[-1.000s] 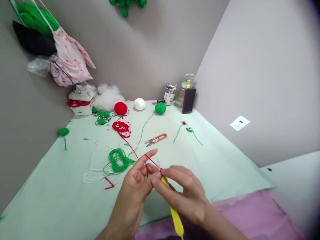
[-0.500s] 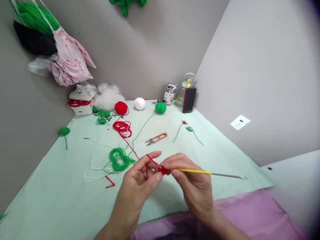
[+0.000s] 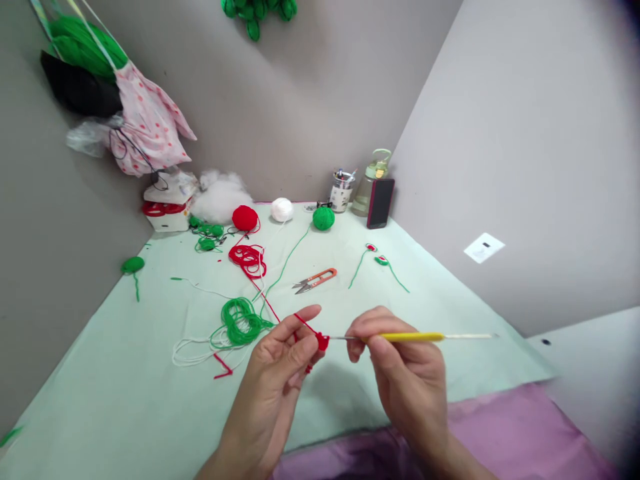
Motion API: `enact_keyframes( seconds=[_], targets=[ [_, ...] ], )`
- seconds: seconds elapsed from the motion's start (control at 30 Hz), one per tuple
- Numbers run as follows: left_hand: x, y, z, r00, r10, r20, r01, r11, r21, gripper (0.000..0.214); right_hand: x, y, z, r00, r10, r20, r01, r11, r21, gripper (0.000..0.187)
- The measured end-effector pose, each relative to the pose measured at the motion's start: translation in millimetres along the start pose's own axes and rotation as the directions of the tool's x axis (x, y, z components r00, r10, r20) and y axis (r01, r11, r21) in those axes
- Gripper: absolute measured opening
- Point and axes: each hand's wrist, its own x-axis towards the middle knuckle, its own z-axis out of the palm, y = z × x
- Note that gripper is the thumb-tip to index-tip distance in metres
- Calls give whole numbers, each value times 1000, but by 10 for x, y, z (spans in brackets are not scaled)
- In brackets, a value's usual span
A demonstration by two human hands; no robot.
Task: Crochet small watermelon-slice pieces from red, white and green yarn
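Left grip [image 3: 279,368] | red crochet [image 3: 324,342] at thumb tip | right grip [image 3: 406,368] | yellow-handled hook [image 3: 417,337]

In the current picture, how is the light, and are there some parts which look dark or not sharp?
Head view: soft light, a faint shadow on the pale green cloth between left hand and right hand; same head view: upper-right corner dark, purple cloth blurred toward the right, outer end of the yellow hook soft.

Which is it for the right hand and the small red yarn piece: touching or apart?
Apart. In the head view, a gap separates the right hand from the red yarn piece; only the hook's metal shaft spans it.
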Motion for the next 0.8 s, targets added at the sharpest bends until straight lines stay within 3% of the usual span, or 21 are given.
enact_keyframes(
  seconds=[0.07,0.17,0.3,0.57,0.67,0.73,0.8],
  targets=[
    [-2,-7,11,997,60,-47,-58,998,26,41,42,12,27,994,105,2,-105,985,138,14],
    [-6,-31,9,989,135,-65,-129,987,92,41,72,41,60,982,186,-26,-177,963,203,14],
    [-21,-55,-9,989,142,-40,-137,983,125,45,52,71,59,990,140,-34,-133,977,168,13],
    [-25,16,-3,1000,30,3,-30,998,54,45,83,39,0,992,121,-38,-115,985,129,14],
    [-31,-29,10,995,98,-13,-97,990,100,43,57,26,18,992,123,0,-122,982,144,16],
    [-41,-87,23,981,192,-20,-186,969,165,47,5,31,36,999,46,30,-46,999,12,15],
    [-44,-130,30,978,208,-14,-202,963,178,54,-49,46,40,986,-127,103,149,958,-245,21]
  ],
)
